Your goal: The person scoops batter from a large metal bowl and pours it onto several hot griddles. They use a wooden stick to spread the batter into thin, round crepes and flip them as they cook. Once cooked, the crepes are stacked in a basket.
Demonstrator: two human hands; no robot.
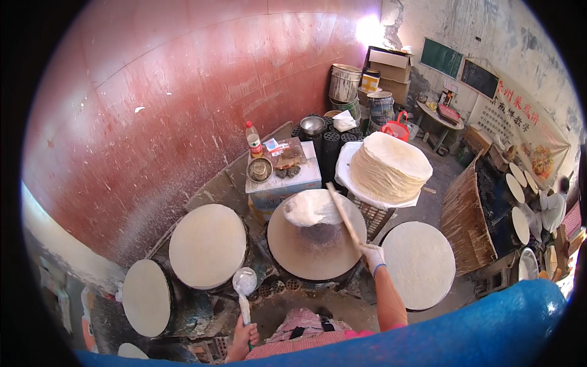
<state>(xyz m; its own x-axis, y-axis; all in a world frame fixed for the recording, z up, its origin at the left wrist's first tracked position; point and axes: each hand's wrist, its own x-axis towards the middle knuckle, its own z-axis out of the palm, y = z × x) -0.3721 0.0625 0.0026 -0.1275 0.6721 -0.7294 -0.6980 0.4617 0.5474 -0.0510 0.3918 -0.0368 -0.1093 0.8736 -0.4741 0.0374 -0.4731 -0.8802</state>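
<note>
My left hand (244, 335) is closed around the handle of a ladle (244, 281), whose bowl is coated with pale batter and hangs in front of the griddles. My right hand (372, 257), in a whitish glove, grips the near end of a long flat wooden spreader (345, 215). The spreader slants across the right side of the middle round griddle (293, 254). A thick mound of pale batter (312, 208) lies on that griddle's far part, touching or just beside the spreader. A dark scorched patch shows in front of the mound.
Pale sheets cover the left griddle (206, 246), the far-left griddle (147, 298) and the right griddle (419, 266). A tall stack of thin pancakes (391, 165) stands beyond. Behind the middle griddle, a box (284, 191) bears a bottle (253, 138) and a bowl (260, 170).
</note>
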